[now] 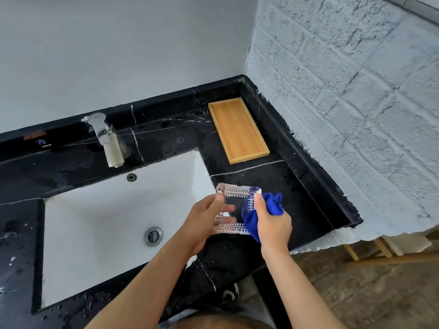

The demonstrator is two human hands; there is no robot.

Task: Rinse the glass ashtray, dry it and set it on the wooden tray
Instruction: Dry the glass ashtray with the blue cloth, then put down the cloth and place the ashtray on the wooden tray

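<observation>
Glass ashtray (pixel 237 191), right rim hidden under blue cloth (pixel 273 205)

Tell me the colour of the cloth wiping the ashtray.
Deep blue cloth, clearest in the head view.

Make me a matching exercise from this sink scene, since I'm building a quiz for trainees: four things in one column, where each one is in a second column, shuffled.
Things:
1. glass ashtray
2. blue cloth
3. wooden tray
4. faucet

Places:
A. lying bare on the black counter in the far corner by the walls
B. bunched in the right hand, pressed against the ashtray's right side
C. standing on the counter behind the white basin
D. held by the left hand above the basin's right edge

Pairs: 1-D, 2-B, 3-A, 4-C
</observation>
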